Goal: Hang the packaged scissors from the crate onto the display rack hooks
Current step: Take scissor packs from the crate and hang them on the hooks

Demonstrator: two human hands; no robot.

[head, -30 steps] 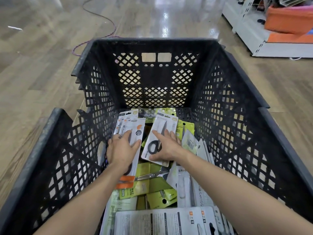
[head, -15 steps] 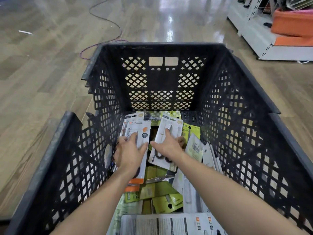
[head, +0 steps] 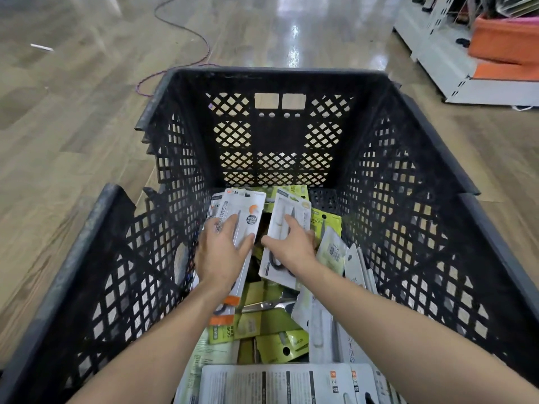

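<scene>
crate [head: 408, 176]: black plastic, lattice walls, standing on a wood-look floor [head: 73, 126]; both arms reach down into it from the near side.
left hand [head: 220, 252]: lies on top of a white scissors pack [head: 237, 220], fingers spread along its face and thumb hooked over its right edge, so it holds the pack by the sides; whether the fingers curl under the left edge cannot be told.
white scissors pack: long, with orange marks and the word "scissors" printed along it, leaning against the left wall of the crate on top of more packs of the same kind.
right hand [head: 291, 246]: grips a second white pack [head: 287, 217], index finger stretched up its front, thumb pressed on the left edge, the other fingers wrapped round the right edge.
second white pack: holds scissors with dark handles, which show just below the hand; its top end is raised toward the far wall.
loose packs [head: 277, 325]: a jumbled heap of green and white cards covers the crate bottom, with one pair of bare metal blades showing in the middle.
near edge: a large white card [head: 277, 383] with fine print lies flat.
floor beyond: a thin cable [head: 186, 33] snakes past the far left corner.
top right: the white base of a shelf unit [head: 437, 53] carrying orange items [head: 504, 39].
</scene>
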